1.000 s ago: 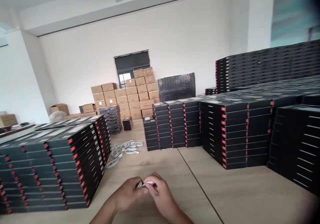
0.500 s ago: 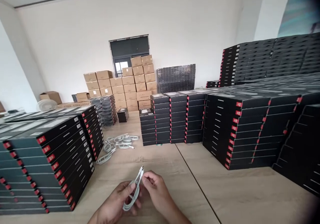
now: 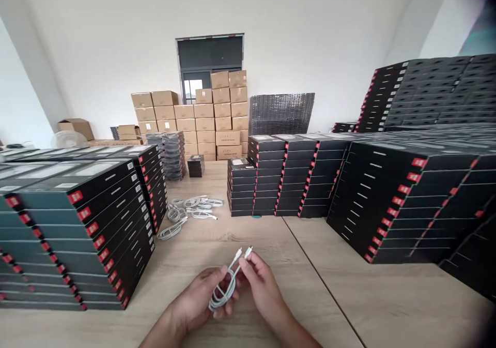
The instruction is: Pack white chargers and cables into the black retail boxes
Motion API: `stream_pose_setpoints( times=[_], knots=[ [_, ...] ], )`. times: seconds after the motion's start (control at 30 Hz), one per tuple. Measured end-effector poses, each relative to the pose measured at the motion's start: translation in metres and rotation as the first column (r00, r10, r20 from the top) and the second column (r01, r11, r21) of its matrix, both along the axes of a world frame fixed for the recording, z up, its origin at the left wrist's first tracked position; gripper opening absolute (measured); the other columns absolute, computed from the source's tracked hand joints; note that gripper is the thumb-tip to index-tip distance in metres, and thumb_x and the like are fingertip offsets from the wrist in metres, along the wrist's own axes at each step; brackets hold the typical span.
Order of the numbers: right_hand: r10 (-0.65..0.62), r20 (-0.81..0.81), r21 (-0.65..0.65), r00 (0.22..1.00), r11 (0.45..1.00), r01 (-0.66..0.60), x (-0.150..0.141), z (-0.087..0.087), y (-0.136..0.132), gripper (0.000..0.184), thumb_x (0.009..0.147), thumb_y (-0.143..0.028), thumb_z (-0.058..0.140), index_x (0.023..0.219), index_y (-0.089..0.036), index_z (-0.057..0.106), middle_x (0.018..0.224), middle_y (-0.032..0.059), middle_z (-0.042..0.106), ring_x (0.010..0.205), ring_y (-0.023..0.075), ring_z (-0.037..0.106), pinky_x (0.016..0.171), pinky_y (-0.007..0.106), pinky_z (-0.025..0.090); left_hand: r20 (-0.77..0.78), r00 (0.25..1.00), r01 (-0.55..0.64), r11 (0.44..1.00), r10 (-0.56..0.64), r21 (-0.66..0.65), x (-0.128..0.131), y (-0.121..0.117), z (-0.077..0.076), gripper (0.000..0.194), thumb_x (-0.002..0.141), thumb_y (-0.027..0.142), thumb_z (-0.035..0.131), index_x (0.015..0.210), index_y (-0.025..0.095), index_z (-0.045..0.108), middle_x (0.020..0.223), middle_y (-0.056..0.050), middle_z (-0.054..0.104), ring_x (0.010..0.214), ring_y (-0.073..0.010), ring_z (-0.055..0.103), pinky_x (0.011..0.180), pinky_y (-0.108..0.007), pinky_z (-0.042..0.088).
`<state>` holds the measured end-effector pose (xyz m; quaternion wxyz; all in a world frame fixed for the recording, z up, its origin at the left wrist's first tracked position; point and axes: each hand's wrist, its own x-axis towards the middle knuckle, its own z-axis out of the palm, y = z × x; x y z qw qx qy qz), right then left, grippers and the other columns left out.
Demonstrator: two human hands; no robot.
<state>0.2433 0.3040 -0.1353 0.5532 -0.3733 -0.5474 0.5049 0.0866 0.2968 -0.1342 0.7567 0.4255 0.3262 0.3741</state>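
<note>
A coiled white USB cable [image 3: 223, 295] is held above the wooden table, in the lower middle of the head view. My left hand [image 3: 201, 293] grips the coil, thumb on top and fingers curled beneath it. With thumb and index finger, my right hand [image 3: 260, 281] pinches one plug end of the same cable. The two plugs stand up side by side with a small gap between them. Beyond my hands, several more coiled cables [image 3: 189, 212] lie in a loose pile on the table.
Stacked black boxes with red labels [image 3: 112, 234] rise on the left. More black box stacks [image 3: 372, 203] line the right and centre. A small black box pile [image 3: 196, 166] stands farther back. Brown cartons [image 3: 201, 118] are piled by the wall. A seam runs through the wooden table [image 3: 310, 306].
The two plug ends, close together before, are now apart, with my right hand pinching one. Both hands and the cable appear farther right, and the camera view has shifted.
</note>
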Motion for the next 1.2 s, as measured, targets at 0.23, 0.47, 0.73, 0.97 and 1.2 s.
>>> stream_pose_setpoints(
  times=[0.23, 0.47, 0.73, 0.97, 1.2],
  knots=[
    [-0.208, 0.008, -0.015, 0.978, 0.978, 0.208, -0.01, -0.005, 0.007, 0.038, 0.083, -0.056, 0.06, 0.075, -0.02, 0.058, 0.067, 0.0007, 0.064, 0.058, 0.0168, 0.055, 0.058, 0.028, 0.045, 0.144, 0.989, -0.038, 0.999, 0.04, -0.012, -0.002, 0.002, -0.001, 0.041, 0.074, 0.04, 0.074, 0.101, 0.012, 0.063, 0.089, -0.011, 0.072, 0.066, -0.012, 0.065, 0.047, -0.016, 0.038],
    [-0.252, -0.016, -0.036, 0.968, 0.967, 0.251, -0.014, -0.01, 0.014, 0.04, 0.076, -0.058, 0.064, 0.075, -0.019, 0.062, 0.071, 0.0048, 0.068, 0.062, 0.021, 0.06, 0.058, 0.031, 0.048, 0.141, 0.97, -0.191, 0.98, 0.196, -0.047, -0.006, 0.001, -0.004, 0.042, 0.064, 0.033, 0.082, 0.093, 0.015, 0.058, 0.097, -0.01, 0.071, 0.072, -0.0123, 0.067, 0.055, -0.018, 0.043],
    [-0.555, 0.516, 0.53, 0.653, 0.805, 0.265, 0.008, 0.003, 0.009, 0.05, 0.081, -0.024, 0.057, 0.131, -0.024, 0.052, 0.136, 0.0111, 0.052, 0.124, 0.03, 0.047, 0.097, 0.046, 0.042, 0.045, 0.984, -0.178, 0.979, 0.174, 0.102, -0.012, -0.005, -0.009, 0.041, 0.068, 0.044, 0.077, 0.083, 0.017, 0.051, 0.085, -0.005, 0.069, 0.059, -0.0101, 0.062, 0.047, -0.019, 0.034],
    [-0.432, 0.808, 0.524, 0.401, 0.838, -0.153, 0.016, 0.022, -0.004, 0.029, 0.092, -0.01, 0.044, 0.087, -0.025, 0.069, 0.077, 0.001, 0.069, 0.083, 0.0192, 0.061, 0.096, 0.043, 0.036, -0.116, 0.969, -0.194, 0.963, 0.218, 0.187, -0.01, -0.004, -0.014, 0.047, 0.066, 0.05, 0.073, 0.086, 0.022, 0.041, 0.083, -0.001, 0.064, 0.068, -0.0178, 0.068, 0.048, -0.022, 0.042],
    [-0.52, 0.763, 0.618, 0.385, 0.762, -0.195, 0.017, 0.024, -0.006, 0.018, 0.092, -0.016, 0.056, 0.08, -0.024, 0.067, 0.081, 0.0, 0.064, 0.086, 0.0185, 0.054, 0.1, 0.043, 0.029, -0.226, 0.955, -0.137, 0.962, 0.191, 0.238, -0.016, -0.002, -0.009, 0.045, 0.066, 0.054, 0.073, 0.077, 0.018, 0.049, 0.074, -0.001, 0.062, 0.058, -0.0155, 0.065, 0.04, -0.02, 0.041]
  ],
)
